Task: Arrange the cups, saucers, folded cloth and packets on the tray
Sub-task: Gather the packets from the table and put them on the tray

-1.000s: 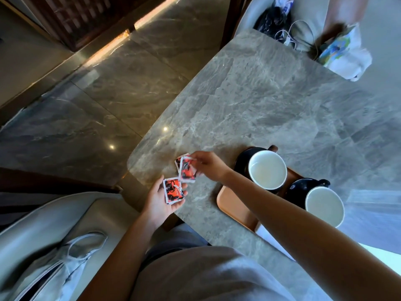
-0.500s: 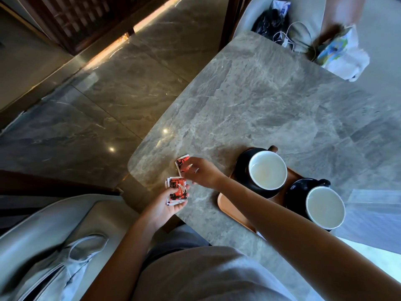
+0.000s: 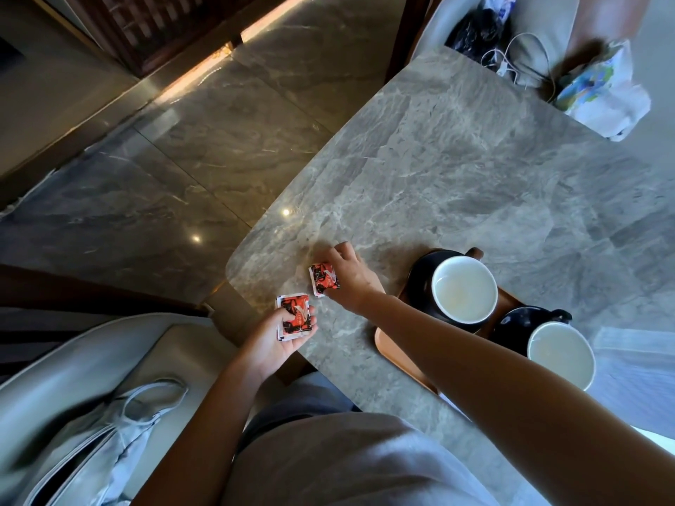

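My left hand [image 3: 280, 343] holds a small stack of red-and-black packets [image 3: 295, 317] at the table's near left corner. My right hand [image 3: 349, 277] pinches another red packet [image 3: 324, 278] against the grey marble table [image 3: 456, 169]. To the right lies an orange tray [image 3: 392, 346] carrying two black cups with white insides, one [image 3: 464, 288] on a black saucer [image 3: 420, 273], the other [image 3: 560, 354] further right. My right forearm crosses over the tray's near part. No folded cloth shows clearly.
A grey padded chair [image 3: 91, 378] with a bag on it stands at my left. Beyond the table's far edge another seat holds a black bag, white cables [image 3: 511, 56] and a white printed bag [image 3: 602, 89]. Glossy stone floor lies left of the table.
My right hand passed a packet onto the stack in my left hand, then reached back to the table and took hold of another packet. The cups and tray stayed put.
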### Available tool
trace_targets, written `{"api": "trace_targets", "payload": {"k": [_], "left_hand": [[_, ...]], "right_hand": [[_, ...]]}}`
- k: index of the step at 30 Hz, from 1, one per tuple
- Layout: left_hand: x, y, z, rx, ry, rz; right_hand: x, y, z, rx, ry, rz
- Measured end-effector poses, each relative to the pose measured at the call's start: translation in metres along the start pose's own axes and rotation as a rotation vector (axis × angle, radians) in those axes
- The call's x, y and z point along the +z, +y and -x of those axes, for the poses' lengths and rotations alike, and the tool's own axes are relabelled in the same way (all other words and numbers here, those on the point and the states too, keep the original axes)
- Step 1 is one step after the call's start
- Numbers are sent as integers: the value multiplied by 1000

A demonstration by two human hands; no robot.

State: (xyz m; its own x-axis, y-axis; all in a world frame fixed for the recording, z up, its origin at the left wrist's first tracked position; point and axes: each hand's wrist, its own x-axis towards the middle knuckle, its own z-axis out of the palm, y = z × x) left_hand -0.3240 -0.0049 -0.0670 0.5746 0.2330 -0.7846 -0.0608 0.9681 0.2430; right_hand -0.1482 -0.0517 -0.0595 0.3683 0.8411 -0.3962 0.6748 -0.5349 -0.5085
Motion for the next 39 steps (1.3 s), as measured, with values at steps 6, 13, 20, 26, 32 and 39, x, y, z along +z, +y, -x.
{"api": "trace_targets", "payload": {"k": [6, 13, 20, 26, 32, 39], "left_hand": [[1, 1, -3, -4, 24, -31], [8, 4, -5, -27, -2, -109], [20, -1, -7, -105, -197, -267], [25, -9, -11, -89, -250, -409], [39, -24, -8, -112, -216, -427], [52, -41, -6, -149, -199, -461]], "right_hand": [[6, 12, 13, 82, 39, -108], [-6, 16, 38, 109, 161, -502], [-20, 3, 58, -35, -43, -449], [-23, 4, 69, -57, 44, -344], [-27, 12, 87, -56, 143, -304], [-25, 19, 114, -100, -21, -108]]}}
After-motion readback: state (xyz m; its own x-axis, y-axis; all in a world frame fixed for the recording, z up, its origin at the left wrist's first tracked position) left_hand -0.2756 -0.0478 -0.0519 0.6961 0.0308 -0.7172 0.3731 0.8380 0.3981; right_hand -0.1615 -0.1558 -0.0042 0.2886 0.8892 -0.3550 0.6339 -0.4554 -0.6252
